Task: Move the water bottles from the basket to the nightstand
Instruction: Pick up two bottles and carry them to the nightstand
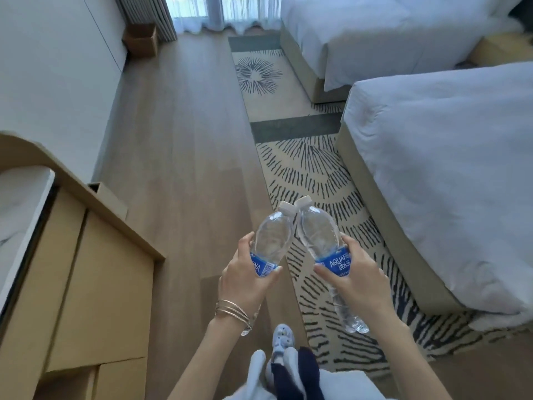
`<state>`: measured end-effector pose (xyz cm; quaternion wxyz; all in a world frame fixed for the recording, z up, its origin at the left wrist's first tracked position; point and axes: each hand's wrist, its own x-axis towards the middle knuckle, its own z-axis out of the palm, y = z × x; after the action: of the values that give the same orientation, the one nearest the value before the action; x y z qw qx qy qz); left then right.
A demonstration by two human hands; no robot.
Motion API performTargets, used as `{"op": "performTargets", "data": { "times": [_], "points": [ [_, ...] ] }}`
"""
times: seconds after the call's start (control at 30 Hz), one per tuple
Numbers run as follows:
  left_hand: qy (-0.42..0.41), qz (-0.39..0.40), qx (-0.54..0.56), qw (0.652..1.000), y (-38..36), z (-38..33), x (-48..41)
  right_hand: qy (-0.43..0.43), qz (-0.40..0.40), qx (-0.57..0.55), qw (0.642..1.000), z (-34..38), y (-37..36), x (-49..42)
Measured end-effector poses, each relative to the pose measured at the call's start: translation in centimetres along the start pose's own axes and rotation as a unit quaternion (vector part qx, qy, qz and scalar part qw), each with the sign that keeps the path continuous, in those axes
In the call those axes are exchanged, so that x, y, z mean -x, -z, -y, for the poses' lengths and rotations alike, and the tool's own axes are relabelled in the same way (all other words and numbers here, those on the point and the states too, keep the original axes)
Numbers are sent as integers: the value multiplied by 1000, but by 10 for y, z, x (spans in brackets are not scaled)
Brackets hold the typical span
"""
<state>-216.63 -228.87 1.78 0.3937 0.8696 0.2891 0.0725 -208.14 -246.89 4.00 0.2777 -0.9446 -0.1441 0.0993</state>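
Flooring (184, 134) of pale wood planks fills the middle of the view, running up to sheer curtains at the far end. On the right stand two beds with white covers, the near bed (450, 168) large in the frame and the far bed (375, 33) beyond it, with a tan surface (501, 50) showing in the gap between them. A beige rug (311, 168) with dark radiating strokes lies along the foot of both beds. A light wooden cabinet (95, 284) stands at the left, and a cardboard box (141, 39) sits by the far wall. In the foreground both hands are raised over the edge of the rug, each wrapped around a clear water bottle at its blue label. The left hand (245, 272) grips the left bottle (271, 238), the right hand (354, 272) grips the right bottle (320, 235). The bottles lean toward each other, necks pointing away from the person, white caps just beside one another, touching or nearly so. Thin bangles (232, 311) circle the left wrist, and a pale shoe (281, 337) shows on the floor below
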Motion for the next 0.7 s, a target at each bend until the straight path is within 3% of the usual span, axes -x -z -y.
{"op": "performTargets", "data": {
  "times": [0.37,0.7],
  "points": [
    [27,8,19,999,-37,-37,-166,-12,43,22,999,-10,14,-172],
    [-15,34,15,999,-40,-73,-369,-35,12,9,999,21,26,-357]
  ]
}}
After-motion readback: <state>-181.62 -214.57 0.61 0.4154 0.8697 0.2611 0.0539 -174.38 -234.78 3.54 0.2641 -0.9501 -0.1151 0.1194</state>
